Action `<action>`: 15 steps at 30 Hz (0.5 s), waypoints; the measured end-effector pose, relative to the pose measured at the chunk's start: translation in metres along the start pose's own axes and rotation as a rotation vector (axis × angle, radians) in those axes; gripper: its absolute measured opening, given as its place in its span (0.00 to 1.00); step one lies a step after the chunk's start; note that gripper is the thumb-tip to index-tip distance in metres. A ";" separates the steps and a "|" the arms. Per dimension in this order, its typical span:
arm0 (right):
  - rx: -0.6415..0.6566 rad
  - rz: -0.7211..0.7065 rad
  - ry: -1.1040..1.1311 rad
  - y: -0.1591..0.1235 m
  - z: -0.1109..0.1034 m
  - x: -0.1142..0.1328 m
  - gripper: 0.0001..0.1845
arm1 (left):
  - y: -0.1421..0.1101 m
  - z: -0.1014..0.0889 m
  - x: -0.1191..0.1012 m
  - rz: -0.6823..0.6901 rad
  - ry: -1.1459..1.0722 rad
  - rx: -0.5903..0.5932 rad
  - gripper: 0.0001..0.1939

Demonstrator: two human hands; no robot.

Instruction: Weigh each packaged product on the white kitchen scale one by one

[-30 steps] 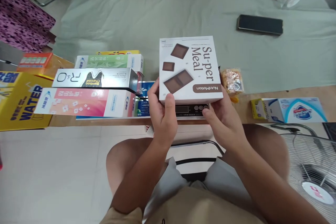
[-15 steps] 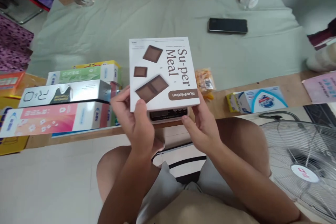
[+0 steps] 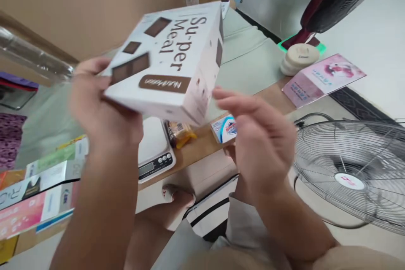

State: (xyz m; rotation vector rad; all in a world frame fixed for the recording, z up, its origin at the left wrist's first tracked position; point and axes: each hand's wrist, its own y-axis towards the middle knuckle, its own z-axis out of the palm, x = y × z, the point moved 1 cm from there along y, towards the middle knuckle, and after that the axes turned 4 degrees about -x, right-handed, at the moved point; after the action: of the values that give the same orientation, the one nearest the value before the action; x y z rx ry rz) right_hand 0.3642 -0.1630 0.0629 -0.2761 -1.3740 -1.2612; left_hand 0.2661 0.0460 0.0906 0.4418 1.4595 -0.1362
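Note:
A white square "Su-per Meal" box (image 3: 167,57) with brown chocolate pictures is lifted high and tilted. My left hand (image 3: 101,105) grips it from underneath at its left near corner. My right hand (image 3: 253,139) hovers just right of the box with fingers stretched and apart, off the carton and holding nothing. Below the box a white kitchen scale (image 3: 155,152) with a dark display stands uncovered on the wooden board (image 3: 205,145).
Several long toothpaste cartons (image 3: 34,194) lie at the left. A yellow snack packet (image 3: 179,131) and a blue-white soap box (image 3: 224,128) sit beside the scale. A floor fan (image 3: 351,173) stands at the right, with a pink booklet (image 3: 322,78) and round pads (image 3: 300,57) beyond.
The box has come up off the scale and tilted, now held by my left hand alone. My right hand has let go. The view has swung right and upward.

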 end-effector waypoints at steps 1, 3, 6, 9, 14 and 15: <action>-0.114 -0.027 0.030 0.010 -0.015 -0.008 0.13 | 0.016 0.022 0.005 -0.003 -0.084 -0.059 0.11; -0.358 -0.079 0.023 0.026 -0.048 -0.029 0.13 | 0.041 0.067 0.023 -0.037 -0.138 -0.055 0.09; -0.599 -0.094 -0.095 0.041 -0.094 -0.062 0.14 | 0.066 0.126 0.058 -0.110 -0.042 0.130 0.06; -0.791 -0.120 -0.165 0.049 -0.124 -0.084 0.12 | 0.078 0.173 0.094 -0.176 -0.024 0.304 0.06; -0.811 -0.095 -0.338 0.053 -0.151 -0.106 0.14 | 0.086 0.224 0.137 -0.262 0.028 0.434 0.07; -0.782 -0.074 -0.383 0.053 -0.156 -0.109 0.15 | 0.087 0.229 0.142 -0.267 0.036 0.449 0.07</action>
State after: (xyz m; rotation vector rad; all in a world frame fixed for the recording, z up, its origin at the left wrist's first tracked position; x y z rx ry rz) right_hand 0.5240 -0.2098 -0.0435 -1.0549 -1.1410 -1.8388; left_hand 0.5268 0.0656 -0.0196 0.6110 1.5186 -0.6809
